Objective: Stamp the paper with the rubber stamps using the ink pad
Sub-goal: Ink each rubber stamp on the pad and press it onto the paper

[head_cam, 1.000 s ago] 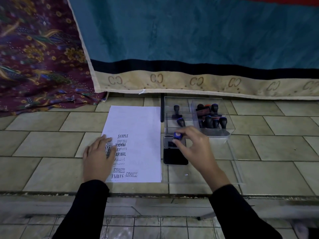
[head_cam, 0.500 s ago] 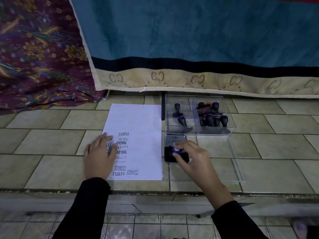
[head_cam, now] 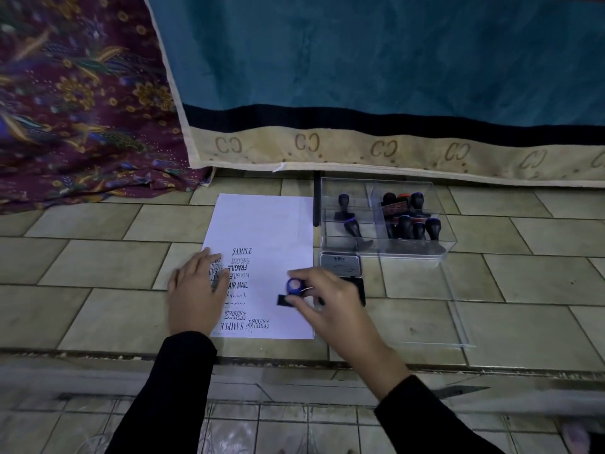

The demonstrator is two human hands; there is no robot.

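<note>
A white paper sheet (head_cam: 268, 224) lies on the tiled floor, with several black imprints such as SAMPLE, FRAGILE, AIR MAIL and EXPRESS on its lower half. My left hand (head_cam: 196, 290) rests flat on the sheet's left edge. My right hand (head_cam: 330, 306) grips a blue-topped rubber stamp (head_cam: 293, 286) over the sheet's lower right part, its black base low against the paper. The open ink pad (head_cam: 342, 267) sits just right of the sheet, its dark pad half hidden behind my right hand.
A clear plastic box (head_cam: 386, 221) behind the ink pad holds several black stamps. Its clear lid (head_cam: 458, 309) lies flat on the tiles to the right. A teal cloth (head_cam: 360, 77) and a maroon patterned cloth (head_cam: 65, 109) hang behind. A step edge (head_cam: 294, 358) runs near me.
My right hand carried the blue-topped stamp from the box area down onto the ink pad, then left onto the paper. My left hand stayed flat on the sheet.
</note>
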